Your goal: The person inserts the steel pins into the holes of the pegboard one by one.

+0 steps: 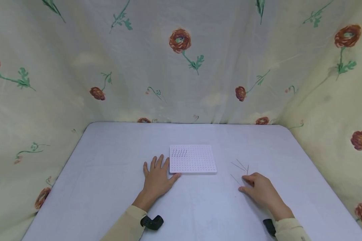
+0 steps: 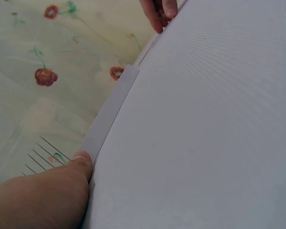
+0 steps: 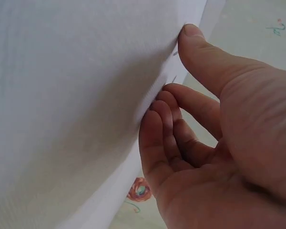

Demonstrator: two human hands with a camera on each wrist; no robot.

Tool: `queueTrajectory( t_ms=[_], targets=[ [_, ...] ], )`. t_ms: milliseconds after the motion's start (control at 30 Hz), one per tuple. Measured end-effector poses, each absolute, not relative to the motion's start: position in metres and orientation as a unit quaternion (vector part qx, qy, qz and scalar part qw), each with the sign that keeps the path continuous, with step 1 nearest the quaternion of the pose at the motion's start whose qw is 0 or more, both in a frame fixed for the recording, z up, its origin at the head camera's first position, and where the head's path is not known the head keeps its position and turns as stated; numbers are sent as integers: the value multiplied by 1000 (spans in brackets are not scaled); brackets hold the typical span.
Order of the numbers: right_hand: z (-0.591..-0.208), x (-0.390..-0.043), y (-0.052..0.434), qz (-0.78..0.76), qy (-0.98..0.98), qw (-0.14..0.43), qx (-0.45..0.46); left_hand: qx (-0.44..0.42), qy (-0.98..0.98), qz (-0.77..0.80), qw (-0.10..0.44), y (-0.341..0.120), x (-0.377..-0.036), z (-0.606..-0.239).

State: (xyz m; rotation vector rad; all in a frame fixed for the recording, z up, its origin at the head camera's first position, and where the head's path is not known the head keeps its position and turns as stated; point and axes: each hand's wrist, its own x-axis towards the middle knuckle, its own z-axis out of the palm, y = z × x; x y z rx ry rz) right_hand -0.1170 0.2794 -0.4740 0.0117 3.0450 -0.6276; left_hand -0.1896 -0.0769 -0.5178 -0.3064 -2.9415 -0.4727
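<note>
A white pegboard (image 1: pixel 196 162) lies flat at the middle of the table, with several thin pins (image 1: pixel 179 153) standing in a row at its far left corner. My left hand (image 1: pixel 157 174) lies flat on the table against the board's left edge, its thumb (image 2: pixel 81 160) touching the near corner of the board's edge (image 2: pixel 109 112). To the right, several loose pins (image 1: pixel 239 166) lie on the table. My right hand (image 1: pixel 249 183) rests on the table right by them. Its curled fingertips (image 3: pixel 157 107) and thumb (image 3: pixel 190 36) touch the surface a little apart, with no pin clearly held.
The table (image 1: pixel 108 187) is covered in a pale lilac cloth. Flowered curtains (image 1: pixel 181 67) close it in at the back and on both sides. Black wrist straps (image 1: pixel 152 222) show at my cuffs.
</note>
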Motion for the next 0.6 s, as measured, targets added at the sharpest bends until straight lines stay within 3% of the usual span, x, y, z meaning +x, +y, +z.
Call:
queueTrajectory(
  t_ms=[600],
  targets=[
    [-473, -126, 282, -174, 984, -10, -28, -104, -979, -154, 82, -76, -188, -518]
  ],
)
